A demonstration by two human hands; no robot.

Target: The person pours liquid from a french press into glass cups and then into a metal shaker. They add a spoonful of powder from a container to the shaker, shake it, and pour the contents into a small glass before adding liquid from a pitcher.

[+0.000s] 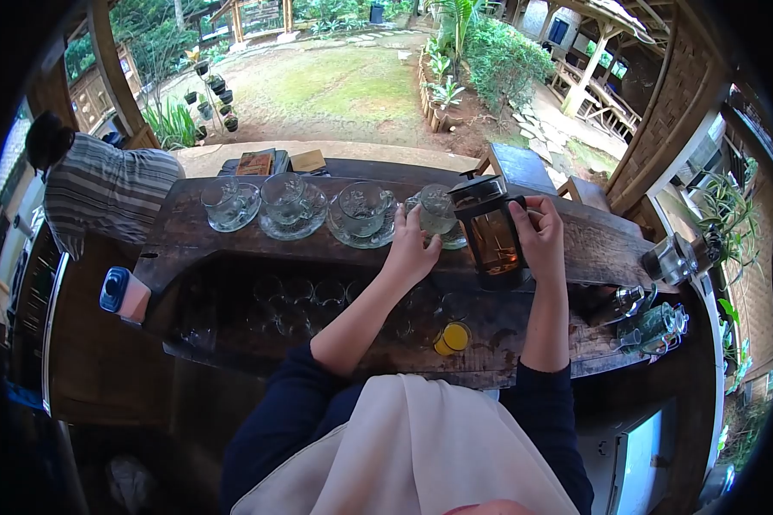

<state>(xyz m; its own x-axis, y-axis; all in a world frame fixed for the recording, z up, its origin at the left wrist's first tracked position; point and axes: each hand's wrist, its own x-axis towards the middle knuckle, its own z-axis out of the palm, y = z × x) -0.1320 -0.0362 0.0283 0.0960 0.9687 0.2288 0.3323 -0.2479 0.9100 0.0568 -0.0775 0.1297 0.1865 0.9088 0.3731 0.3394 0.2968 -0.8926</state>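
Observation:
My right hand (539, 236) is wrapped round the handle of a French press (489, 240), which has a black lid and frame and holds amber liquid. It stands upright in this view, just right of a clear glass cup (439, 204) on a glass saucer. My left hand (414, 249) reaches to that cup, fingers spread and fingertips right at its handle and saucer edge. To the left, more glass cups on saucers line the wooden counter: one cup (362, 209), another (284, 199), and a third (223, 202).
On the lower shelf stand a small glass of yellow liquid (453, 338) and several upturned glasses (328, 293). Glass jars (653, 329) and a metal-and-glass vessel (672, 257) are at right. A blue-lidded container (125, 293) sits left, near a person in a striped shirt (116, 184).

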